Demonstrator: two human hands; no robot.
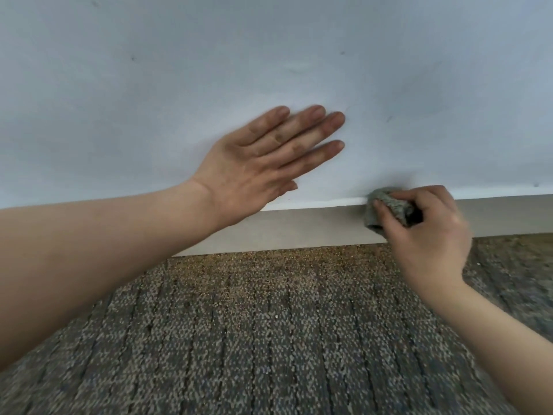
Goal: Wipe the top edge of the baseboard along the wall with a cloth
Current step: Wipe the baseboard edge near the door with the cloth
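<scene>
Right fingers curled round cloth on baseboard edge, left fingers flat on wall

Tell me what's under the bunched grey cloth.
The bunched grey cloth, gripped by the right hand, lies over the top edge and upper face of the pale grey baseboard. That stretch of edge is covered, so its state cannot be seen.

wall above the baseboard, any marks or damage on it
A few small dark specks dot the wall; no cracks or dents show. The baseboard looks intact.
</scene>
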